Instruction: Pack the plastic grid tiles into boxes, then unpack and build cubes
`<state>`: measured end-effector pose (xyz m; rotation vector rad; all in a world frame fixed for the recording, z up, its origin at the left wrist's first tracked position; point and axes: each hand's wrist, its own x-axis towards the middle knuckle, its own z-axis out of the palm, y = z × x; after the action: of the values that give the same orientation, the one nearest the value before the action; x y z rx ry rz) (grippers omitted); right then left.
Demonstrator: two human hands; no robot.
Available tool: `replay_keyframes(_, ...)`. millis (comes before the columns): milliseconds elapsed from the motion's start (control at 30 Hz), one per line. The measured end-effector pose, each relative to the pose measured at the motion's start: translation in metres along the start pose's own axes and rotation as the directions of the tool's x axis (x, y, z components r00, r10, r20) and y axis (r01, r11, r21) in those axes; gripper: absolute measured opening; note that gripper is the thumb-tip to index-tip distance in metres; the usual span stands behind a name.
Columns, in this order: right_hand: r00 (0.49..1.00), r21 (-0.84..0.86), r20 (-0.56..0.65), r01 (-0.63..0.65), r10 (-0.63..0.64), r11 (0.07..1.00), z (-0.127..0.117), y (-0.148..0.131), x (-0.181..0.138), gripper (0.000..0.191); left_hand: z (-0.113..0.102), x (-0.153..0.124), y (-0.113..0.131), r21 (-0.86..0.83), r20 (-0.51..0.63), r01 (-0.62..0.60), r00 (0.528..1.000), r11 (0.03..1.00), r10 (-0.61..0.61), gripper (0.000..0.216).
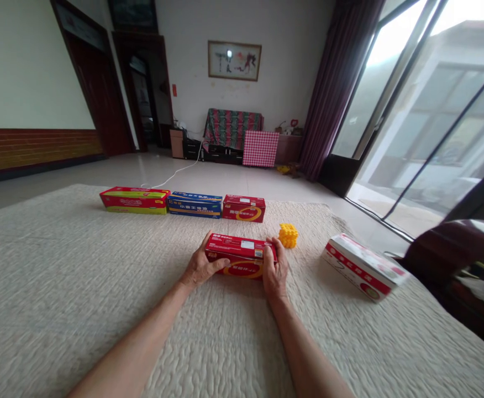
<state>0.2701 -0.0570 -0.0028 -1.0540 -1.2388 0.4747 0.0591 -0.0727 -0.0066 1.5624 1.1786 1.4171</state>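
Left hand (198, 268) and right hand (275, 271) hold a red battery box (240, 253) between them, one at each end, around the middle of a cream quilted cover (101, 282). Beyond it, left to right, a red-and-green box (135, 200), blue battery box (195, 206) and matching red box (243, 209) form a row. Just past the right hand sits a knobbly yellow cube (288, 236), with a white-and-red carton (364, 266) farther right.

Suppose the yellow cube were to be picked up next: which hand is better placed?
Right, most likely. The right hand is at the right end of the held red box, close to the yellow cube; the left hand is at the opposite end, farther away.
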Motion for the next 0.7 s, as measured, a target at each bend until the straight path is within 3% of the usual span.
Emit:
replay_keyframes(433, 0.998, 0.035, -0.041, 0.043, -0.042, 0.998, -0.0019, -0.0006, 0.0021, 0.036, 0.0028, 0.0028, 0.0004, 0.115, -0.047, -0.014, 0.999, 0.993, 0.02, 0.092)
replay_keyframes(700, 0.997, -0.001, -0.029, 0.072, -0.072, 0.997, -0.0026, -0.0015, 0.0014, 0.037, 0.0023, 0.0027, 0.0026, 0.107, -0.014, -0.025, 1.0, 0.994, 0.026, 0.08)
